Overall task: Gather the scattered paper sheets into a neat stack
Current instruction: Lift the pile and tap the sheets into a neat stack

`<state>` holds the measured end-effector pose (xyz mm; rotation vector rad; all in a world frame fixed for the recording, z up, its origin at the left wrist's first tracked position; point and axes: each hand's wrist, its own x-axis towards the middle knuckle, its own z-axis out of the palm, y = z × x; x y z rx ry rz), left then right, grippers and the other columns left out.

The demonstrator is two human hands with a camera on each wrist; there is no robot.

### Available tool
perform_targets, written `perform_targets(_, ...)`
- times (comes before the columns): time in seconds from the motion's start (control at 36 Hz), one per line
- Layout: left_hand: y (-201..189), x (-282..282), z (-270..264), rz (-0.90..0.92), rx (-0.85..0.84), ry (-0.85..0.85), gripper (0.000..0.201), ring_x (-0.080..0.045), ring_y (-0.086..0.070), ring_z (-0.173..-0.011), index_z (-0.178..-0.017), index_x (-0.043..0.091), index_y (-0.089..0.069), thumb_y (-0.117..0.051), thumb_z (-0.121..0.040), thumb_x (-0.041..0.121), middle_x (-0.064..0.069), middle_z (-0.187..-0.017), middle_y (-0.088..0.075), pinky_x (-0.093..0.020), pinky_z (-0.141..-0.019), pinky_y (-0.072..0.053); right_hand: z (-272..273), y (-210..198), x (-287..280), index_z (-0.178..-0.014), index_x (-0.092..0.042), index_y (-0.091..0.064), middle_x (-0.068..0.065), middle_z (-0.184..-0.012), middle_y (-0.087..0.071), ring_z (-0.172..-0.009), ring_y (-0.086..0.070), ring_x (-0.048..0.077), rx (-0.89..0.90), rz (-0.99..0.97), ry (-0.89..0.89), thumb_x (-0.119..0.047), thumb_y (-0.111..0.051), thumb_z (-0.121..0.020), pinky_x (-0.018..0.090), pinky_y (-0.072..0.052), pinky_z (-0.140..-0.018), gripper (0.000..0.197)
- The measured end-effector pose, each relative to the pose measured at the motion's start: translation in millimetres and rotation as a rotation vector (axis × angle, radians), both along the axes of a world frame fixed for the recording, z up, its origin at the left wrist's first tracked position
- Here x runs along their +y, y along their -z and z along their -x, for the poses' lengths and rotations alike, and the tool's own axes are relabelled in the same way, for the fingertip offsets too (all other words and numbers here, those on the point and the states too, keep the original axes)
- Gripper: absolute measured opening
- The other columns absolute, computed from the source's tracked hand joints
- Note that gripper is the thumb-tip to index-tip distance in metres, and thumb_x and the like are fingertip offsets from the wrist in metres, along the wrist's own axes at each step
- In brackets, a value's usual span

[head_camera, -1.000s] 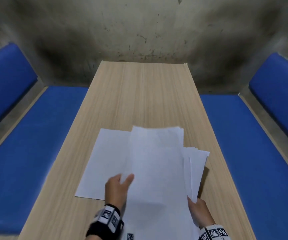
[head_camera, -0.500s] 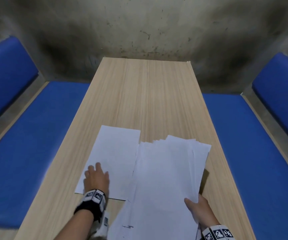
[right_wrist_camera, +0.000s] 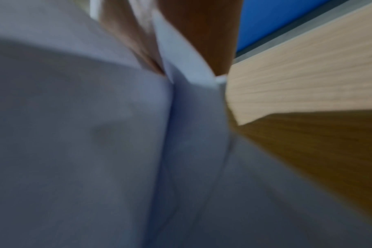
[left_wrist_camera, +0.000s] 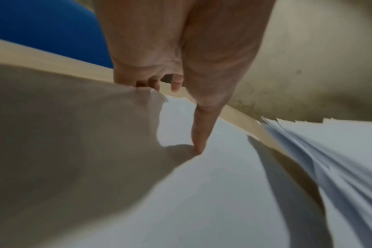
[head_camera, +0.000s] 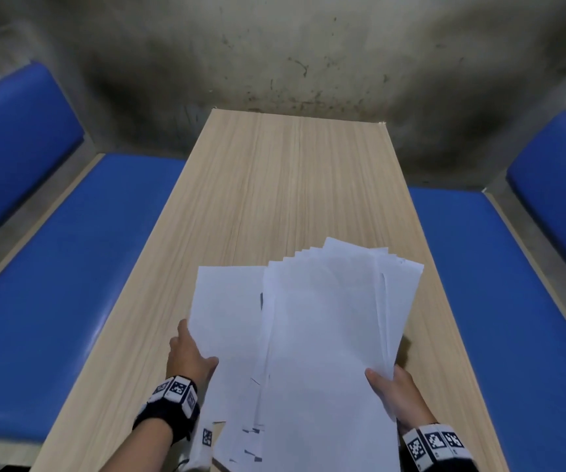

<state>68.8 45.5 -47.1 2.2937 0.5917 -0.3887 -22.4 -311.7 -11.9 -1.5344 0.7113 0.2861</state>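
Note:
My left hand (head_camera: pixel 191 350) pinches the left edge of a single white sheet (head_camera: pixel 227 311), which lies on the wooden table (head_camera: pixel 291 185) at the near left. In the left wrist view the thumb (left_wrist_camera: pixel 200 130) presses on top of this sheet (left_wrist_camera: pixel 223 184) while the fingers curl under its raised edge. To the right, my right hand (head_camera: pixel 388 384) grips the near right corner of a fanned stack of several sheets (head_camera: pixel 329 335), thumb on top. The stack overlaps the single sheet's right edge. The right wrist view is blurred; it shows paper (right_wrist_camera: pixel 181 70) clamped between the fingers (right_wrist_camera: pixel 125 36) and the palm.
The table runs away from me to a stained concrete wall (head_camera: pixel 291 56). Blue padded benches flank it on the left (head_camera: pixel 70 267) and the right (head_camera: pixel 513 301). The stack's right corner (head_camera: pixel 414 270) reaches close to the table's right edge.
My left hand let go of the stack, lay flat on the single sheet, then took hold of its left edge and drew it right. The stack lowered and fanned in my right hand.

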Motion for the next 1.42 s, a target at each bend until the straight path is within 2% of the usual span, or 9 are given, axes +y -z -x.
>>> perform_targets(0.17, 5, 6, -2, 0.183, 0.065, 0.060, 0.005, -0.023, -0.057, -0.054, -0.082, 0.003, -0.065, -0.062, -0.084, 0.001, -0.007, -0.063, -0.058, -0.040, -0.063, -0.057, -18, 1, 9, -0.114, -0.003, -0.062, 0.010, -0.101, -0.075, -0.091, -0.072, 0.024, 0.019, -0.040, -0.103, -0.008, -0.057, -0.092, 0.029, -0.055, -0.072, 0.024)
perform_targets(0.31, -2, -8, 13, 0.500, 0.203, -0.083, 0.022, -0.018, -0.044, -0.040, -0.070, 0.001, -0.054, -0.047, -0.091, -0.003, -0.016, -0.059, -0.048, -0.028, -0.044, -0.039, -32, 6, 24, -0.112, -0.010, -0.063, 0.007, -0.104, -0.074, -0.095, -0.072, 0.021, 0.057, -0.073, -0.175, -0.010, -0.057, -0.092, 0.035, -0.055, -0.083, 0.021)
perform_targets(0.42, -14, -23, 21, 0.709, 0.250, -0.228, 0.048, -0.014, -0.032, -0.040, -0.052, 0.018, -0.043, -0.053, -0.092, 0.044, -0.002, -0.048, -0.039, -0.024, -0.047, -0.025, -36, 19, 38, -0.116, -0.012, -0.061, 0.010, -0.110, -0.072, -0.102, -0.068, 0.027, 0.118, -0.032, -0.270, -0.016, -0.059, -0.083, 0.047, -0.048, -0.099, 0.033)
perform_targets(0.56, -15, -29, 24, 0.726, 0.225, -0.189, 0.053, -0.018, -0.069, -0.097, -0.112, 0.019, -0.068, -0.061, -0.081, 0.063, 0.003, -0.101, -0.073, -0.041, -0.095, -0.052, -37, 25, 61, -0.121, -0.010, -0.056, 0.012, -0.116, -0.067, -0.101, -0.064, 0.027, 0.114, 0.218, -0.320, -0.009, -0.055, -0.084, 0.037, -0.052, -0.092, 0.038)
perform_targets(0.78, -34, -60, 28, 0.556, 0.067, -0.016, 0.020, -0.015, -0.070, -0.066, -0.106, 0.001, -0.065, -0.061, -0.087, 0.004, -0.008, -0.081, -0.073, -0.016, -0.048, -0.051, -34, 24, 82, -0.135, -0.024, -0.043, 0.004, -0.122, -0.041, -0.112, -0.044, 0.024, 0.122, 0.699, -0.458, -0.026, -0.053, -0.086, 0.027, -0.040, -0.090, 0.050)
perform_targets(0.89, -48, -58, 30, 0.742, 0.060, -0.029, 0.022, -0.026, -0.075, -0.077, -0.110, 0.001, -0.063, -0.059, -0.089, -0.003, -0.013, -0.086, -0.076, -0.029, -0.059, -0.057, -32, 15, 68, -0.094, -0.018, -0.062, 0.003, -0.120, -0.052, -0.103, -0.058, 0.020, 0.022, 0.435, -0.221, -0.020, -0.065, -0.078, 0.032, -0.053, -0.087, 0.016)
perform_targets(1.03, -60, -38, 26, 1.003, 0.044, -0.077, 0.045, -0.045, -0.067, -0.104, -0.118, -0.003, -0.062, -0.075, -0.075, 0.004, -0.027, -0.111, -0.070, -0.057, -0.096, -0.050, -22, -7, 43, -0.121, -0.005, -0.053, 0.018, -0.112, -0.071, -0.096, -0.071, 0.034, -0.037, -0.417, 0.098, -0.009, -0.081, -0.067, 0.044, -0.058, -0.074, 0.061)
perform_targets(1.14, -76, -35, 19, 0.958, -0.004, 0.007, 0.053, -0.039, -0.069, -0.101, -0.112, 0.001, -0.067, -0.082, -0.063, 0.014, -0.021, -0.107, -0.073, -0.050, -0.095, -0.052, -18, -29, 40, -0.091, 0.003, -0.075, 0.023, -0.100, -0.074, -0.088, -0.072, 0.034, 0.032, -0.436, -0.074, -0.028, -0.098, -0.027, 0.039, -0.056, -0.078, 0.075)
perform_targets(1.42, -131, -64, 8, 0.710, -0.431, -0.137, 0.010, -0.014, -0.071, -0.066, -0.082, 0.007, -0.073, -0.079, -0.077, 0.013, 0.001, -0.069, -0.076, -0.027, -0.060, -0.056, -17, -112, 80, -0.100, -0.038, -0.056, -0.024, -0.094, -0.063, -0.080, -0.055, -0.028, -0.503, 0.233, -0.014, -0.011, -0.070, -0.083, 0.012, -0.050, -0.081, 0.035)
